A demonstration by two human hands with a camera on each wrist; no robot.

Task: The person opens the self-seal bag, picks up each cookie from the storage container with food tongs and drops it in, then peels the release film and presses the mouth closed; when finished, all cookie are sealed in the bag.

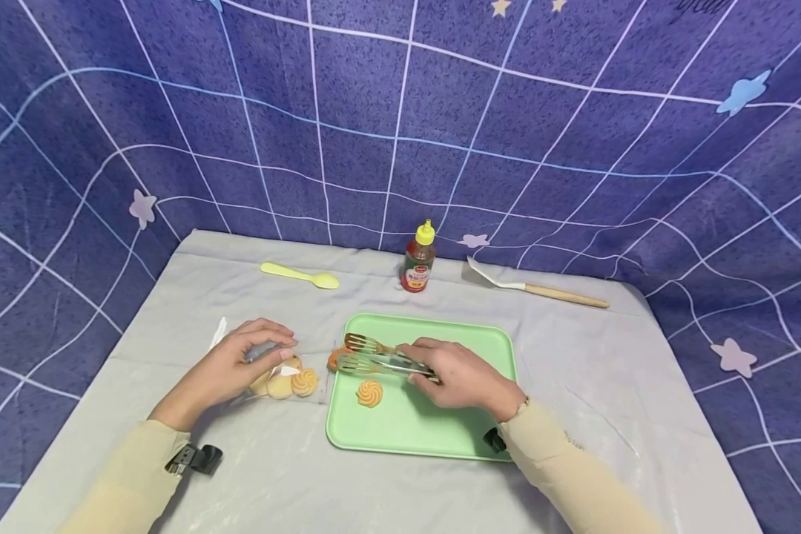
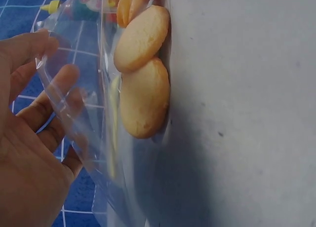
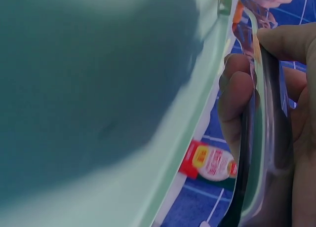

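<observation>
My left hand [image 1: 240, 360] holds up the edge of a clear plastic bag [image 2: 74, 108], its fingers showing through the film. Inside the bag lie several cookies, among them a plain round cookie [image 2: 144, 98] and a swirled cookie [image 1: 304, 382]. My right hand [image 1: 457, 372] grips metal tongs [image 1: 400, 362] with fork-shaped ends, held over the green tray [image 1: 427, 437]. The two tong ends stand apart. By them, at the tray's left edge, is an orange-red piece [image 1: 336, 360], partly hidden. Another swirled cookie [image 1: 370, 394] lies on the tray.
A sauce bottle with a yellow cap [image 1: 418, 259] stands behind the tray. At the back left lies a yellow spoon [image 1: 300, 275]. A spatula with a wooden handle [image 1: 564, 296] lies at the back right. A patterned blue curtain [image 1: 347, 111] hangs behind the table.
</observation>
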